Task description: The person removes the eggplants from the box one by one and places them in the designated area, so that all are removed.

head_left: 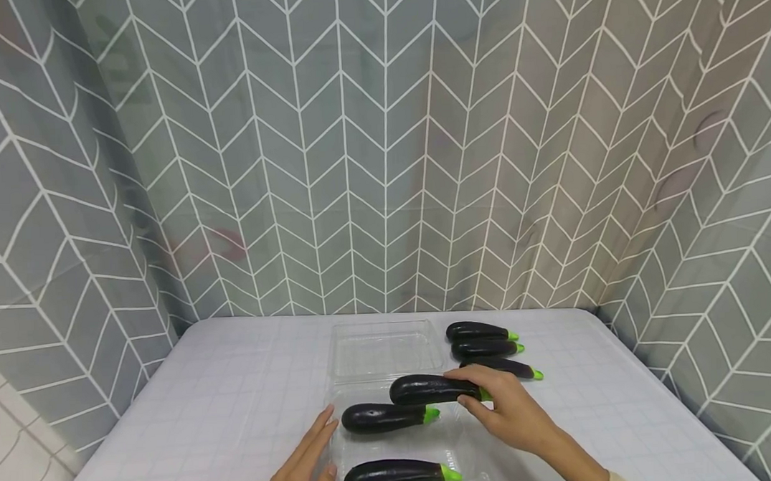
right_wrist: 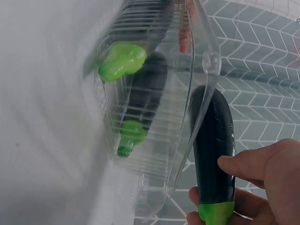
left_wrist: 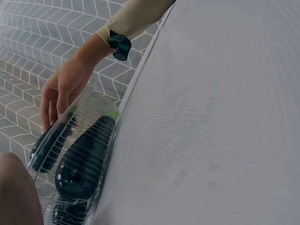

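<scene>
From above, my right hand [head_left: 505, 407] pinches an eggplant [head_left: 433, 388] over the clear tray [head_left: 455, 438]; my left hand [head_left: 305, 463] rests flat, fingers straight, against the tray's edge. Left wrist adds a watch [left_wrist: 119, 45]. Right wrist shows thumb and fingers clamping the stem end.

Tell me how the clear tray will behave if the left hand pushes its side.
The clear tray looks like thin ribbed plastic, so its wall would probably flex before it moves. It seems light, and on the smooth table it may slide. The two eggplants inside likely add some steadying weight. The left hand already rests at its edge.
</scene>
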`<state>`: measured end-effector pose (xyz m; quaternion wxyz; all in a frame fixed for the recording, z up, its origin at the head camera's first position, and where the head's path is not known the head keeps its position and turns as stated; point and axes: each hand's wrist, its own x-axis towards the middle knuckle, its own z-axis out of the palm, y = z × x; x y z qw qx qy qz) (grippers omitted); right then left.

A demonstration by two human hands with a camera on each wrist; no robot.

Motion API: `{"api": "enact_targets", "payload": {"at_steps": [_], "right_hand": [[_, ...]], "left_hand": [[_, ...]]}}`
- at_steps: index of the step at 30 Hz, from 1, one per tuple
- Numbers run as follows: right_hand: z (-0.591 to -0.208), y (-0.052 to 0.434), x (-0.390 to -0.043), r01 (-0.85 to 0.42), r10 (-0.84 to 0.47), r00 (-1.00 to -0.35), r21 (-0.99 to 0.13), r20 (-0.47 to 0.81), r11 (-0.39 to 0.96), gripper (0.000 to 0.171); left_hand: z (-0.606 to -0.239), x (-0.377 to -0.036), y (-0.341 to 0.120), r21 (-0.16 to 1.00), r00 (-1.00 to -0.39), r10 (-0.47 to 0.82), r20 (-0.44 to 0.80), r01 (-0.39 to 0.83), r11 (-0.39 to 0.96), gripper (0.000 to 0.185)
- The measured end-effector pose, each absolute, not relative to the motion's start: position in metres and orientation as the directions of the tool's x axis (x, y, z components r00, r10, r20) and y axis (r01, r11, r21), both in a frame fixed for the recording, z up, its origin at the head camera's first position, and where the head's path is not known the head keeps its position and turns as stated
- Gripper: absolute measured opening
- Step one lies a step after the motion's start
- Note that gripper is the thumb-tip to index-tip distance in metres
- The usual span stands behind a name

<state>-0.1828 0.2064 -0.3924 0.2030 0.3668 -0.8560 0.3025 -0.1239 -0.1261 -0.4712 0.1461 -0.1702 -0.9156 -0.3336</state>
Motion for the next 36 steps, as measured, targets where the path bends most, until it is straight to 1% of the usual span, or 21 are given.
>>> {"api": "enact_targets", "payload": {"at_steps": [3,5,6,8,15,19,23,30,36], "right_hand": [[-0.393,0.21,-0.184,-0.746,-0.491,-0.649,-0.358,0.582,0.562,0.042],[-0.393,0.212,-0.184,-0.746,-0.482,-0.645,-0.349,0.593,0.568,0.043],[-0.393,0.214,-0.184,-0.745,-0.478,-0.644,-0.346,0.598,0.571,0.043],[-0.394,0.217,-0.185,-0.743,-0.472,-0.641,-0.335,0.606,0.579,0.043],[-0.396,0.228,-0.186,-0.722,-0.445,-0.648,-0.314,0.618,0.616,0.043],[-0.398,0.234,-0.187,-0.702,-0.426,-0.656,-0.295,0.624,0.649,0.043],[-0.401,0.239,-0.188,-0.686,-0.415,-0.662,-0.283,0.624,0.67,0.044],[-0.403,0.248,-0.189,-0.662,-0.392,-0.686,-0.303,0.614,0.685,0.044],[-0.404,0.257,-0.191,-0.626,-0.363,-0.714,-0.312,0.599,0.715,0.043]], "left_hand": [[-0.475,-0.128,-0.126,0.553,-0.86,0.205,0.467,0.465,0.691,0.056],[-0.476,-0.13,-0.126,0.533,-0.835,0.215,0.507,0.499,0.683,0.057],[-0.477,-0.13,-0.127,0.537,-0.836,0.215,0.505,0.5,0.68,0.057],[-0.477,-0.129,-0.127,0.542,-0.84,0.219,0.496,0.497,0.678,0.056],[-0.472,-0.121,-0.127,0.574,-0.905,0.22,0.363,0.404,0.712,0.062],[-0.47,-0.118,-0.126,0.586,-0.921,0.209,0.33,0.373,0.72,0.062],[-0.47,-0.117,-0.126,0.586,-0.921,0.211,0.327,0.373,0.72,0.062],[-0.471,-0.118,-0.127,0.571,-0.915,0.229,0.333,0.389,0.723,0.061],[-0.467,-0.119,-0.127,0.621,-0.93,0.223,0.291,0.361,0.696,0.061]]}}
